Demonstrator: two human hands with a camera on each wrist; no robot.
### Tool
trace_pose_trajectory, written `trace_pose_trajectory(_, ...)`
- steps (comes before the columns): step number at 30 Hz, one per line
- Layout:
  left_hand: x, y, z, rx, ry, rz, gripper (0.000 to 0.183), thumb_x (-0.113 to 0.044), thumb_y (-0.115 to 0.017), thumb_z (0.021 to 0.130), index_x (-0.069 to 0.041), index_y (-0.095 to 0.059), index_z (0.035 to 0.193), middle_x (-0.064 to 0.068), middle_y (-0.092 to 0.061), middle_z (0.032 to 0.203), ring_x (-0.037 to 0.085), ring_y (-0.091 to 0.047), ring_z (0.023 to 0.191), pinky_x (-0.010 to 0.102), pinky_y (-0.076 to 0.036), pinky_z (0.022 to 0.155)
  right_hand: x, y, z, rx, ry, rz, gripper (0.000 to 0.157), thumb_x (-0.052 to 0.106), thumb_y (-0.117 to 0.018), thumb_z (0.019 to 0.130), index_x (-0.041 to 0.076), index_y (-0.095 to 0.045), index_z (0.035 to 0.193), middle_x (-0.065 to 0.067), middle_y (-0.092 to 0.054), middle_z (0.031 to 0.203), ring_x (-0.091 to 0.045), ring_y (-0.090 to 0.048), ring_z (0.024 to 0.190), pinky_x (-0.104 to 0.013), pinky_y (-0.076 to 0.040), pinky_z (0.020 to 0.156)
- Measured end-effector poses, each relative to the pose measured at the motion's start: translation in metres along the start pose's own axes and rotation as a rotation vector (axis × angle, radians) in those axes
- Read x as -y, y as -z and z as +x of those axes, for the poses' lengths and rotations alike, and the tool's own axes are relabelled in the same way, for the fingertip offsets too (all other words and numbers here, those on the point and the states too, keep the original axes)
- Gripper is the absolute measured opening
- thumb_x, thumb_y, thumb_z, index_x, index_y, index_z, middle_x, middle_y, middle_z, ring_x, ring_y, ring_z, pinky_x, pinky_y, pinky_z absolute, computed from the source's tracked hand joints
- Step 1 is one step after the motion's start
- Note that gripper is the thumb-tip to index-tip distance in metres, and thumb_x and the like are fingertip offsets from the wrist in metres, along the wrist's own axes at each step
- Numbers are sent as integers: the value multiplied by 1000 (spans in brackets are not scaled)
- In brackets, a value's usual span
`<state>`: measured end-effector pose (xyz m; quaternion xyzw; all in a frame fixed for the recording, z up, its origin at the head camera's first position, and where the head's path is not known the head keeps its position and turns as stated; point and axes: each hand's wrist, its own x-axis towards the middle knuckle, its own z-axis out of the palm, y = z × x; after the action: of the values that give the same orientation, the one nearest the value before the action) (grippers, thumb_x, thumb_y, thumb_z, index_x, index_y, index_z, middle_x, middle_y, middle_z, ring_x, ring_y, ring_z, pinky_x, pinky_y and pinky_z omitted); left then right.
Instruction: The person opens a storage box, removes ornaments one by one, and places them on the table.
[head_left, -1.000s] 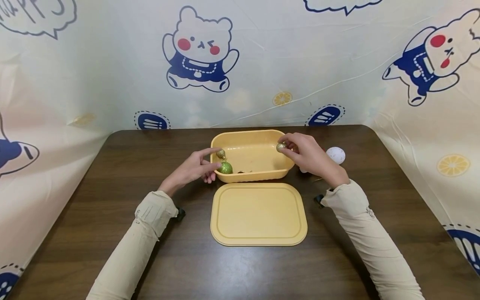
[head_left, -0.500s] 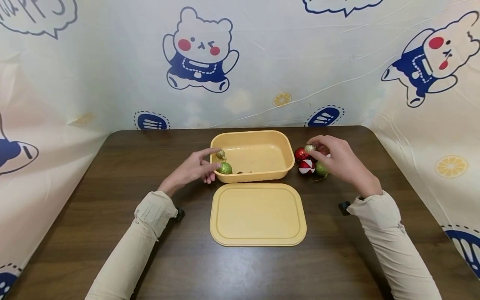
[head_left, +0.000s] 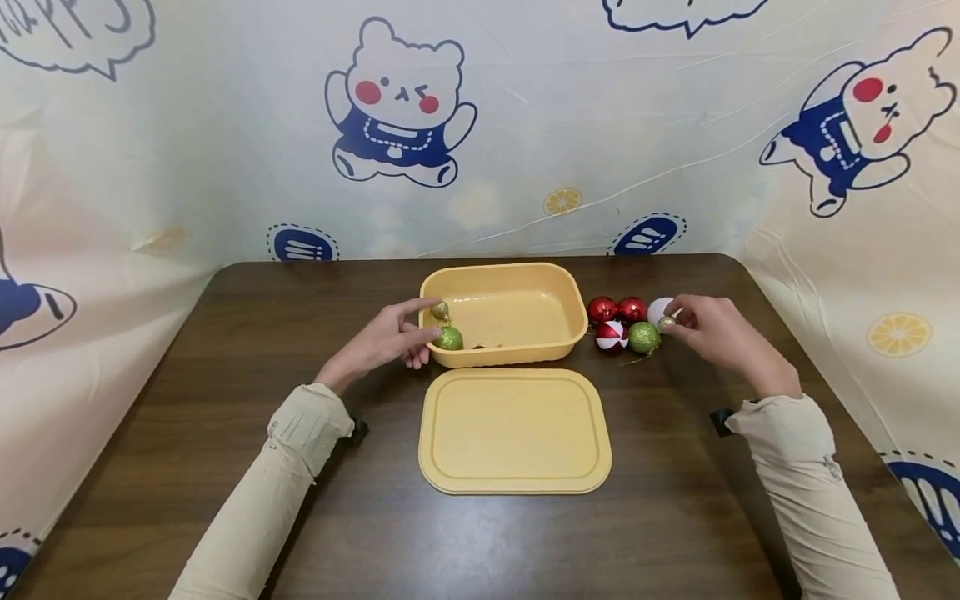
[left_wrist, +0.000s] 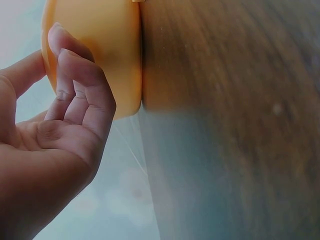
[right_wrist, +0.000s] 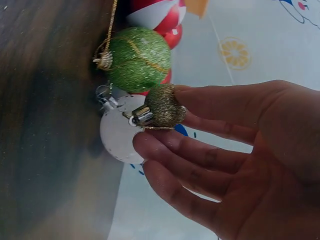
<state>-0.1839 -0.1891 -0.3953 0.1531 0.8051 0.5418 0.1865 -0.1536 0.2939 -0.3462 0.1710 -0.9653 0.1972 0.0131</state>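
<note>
In the head view, my left hand (head_left: 382,340) grips the left end of a yellow plastic box (head_left: 517,357). Thumb and forefinger reach over its rim, while the other fingers curl against the outer wall. Inside, by that hand, lie a small gold bauble (head_left: 440,311) and a green glitter bauble (head_left: 449,338). My right hand (head_left: 723,337) pinches another small gold glitter bauble (right_wrist: 165,106) between thumb and fingers, its silver cap showing. That bauble is in front of a white speckled bauble (right_wrist: 116,131), close to a green glitter bauble (head_left: 643,337) on the table.
Two red baubles (head_left: 602,309) and a red-and-white bauble (head_left: 611,336) sit right of the box. A yellow lid (head_left: 515,432) lies flat in front of it on the dark wooden table (head_left: 300,292). A printed cloth (head_left: 517,125) hangs behind.
My right hand has carried the small gold bauble from over the box's right end rightward past the cluster to the white bauble. The left hand has stayed in place.
</note>
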Motion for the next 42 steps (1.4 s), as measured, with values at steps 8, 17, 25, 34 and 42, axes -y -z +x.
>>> trace_pose_trajectory(8, -2, -2, -1, 11, 2, 10, 62, -26, -66, 98, -14, -38, 153, 16, -67, 71, 26, -63, 57, 39, -56, 56, -11, -9, -1, 85, -50, -22, 25, 13, -70, 92, -6, -66, 107, -19, -71, 90, -30, -67, 81, -51, -55, 74)
trace_pose_trajectory(17, -1, 0, -1, 12, 0, 15, 62, -26, -66, 98, -13, -39, 152, 17, -66, 71, 32, -63, 58, 41, -57, 56, -16, -14, 1, 95, -52, -25, 25, 13, -71, 91, -6, -65, 106, -18, -72, 87, -30, -67, 78, -50, -54, 73)
trace_pose_trajectory(25, 0, 0, -1, 10, -3, 8, 61, -24, -66, 98, -12, -39, 152, 16, -66, 70, 25, -63, 56, 40, -57, 56, -14, -12, 2, 108, -46, -14, 21, 6, -66, 91, -4, -67, 109, -18, -72, 90, -30, -68, 81, -49, -55, 73)
trace_pose_trajectory(34, 0, 2, -3, 3, -7, 15, 62, -24, -65, 98, -11, -38, 152, 14, -67, 69, 25, -63, 57, 39, -56, 55, 5, -2, 1, 42, 19, -29, 17, 5, -66, 93, -1, -70, 108, -13, -72, 88, -26, -66, 79, -46, -55, 71)
trace_pose_trajectory(42, -1, 2, -3, -2, -6, 22, 63, -25, -66, 98, -11, -38, 152, 12, -62, 65, 18, -55, 52, 35, -53, 52, 65, -7, 20, -36, 85, 3, 16, 7, -66, 95, 1, -70, 109, -12, -71, 96, -26, -65, 85, -47, -57, 78)
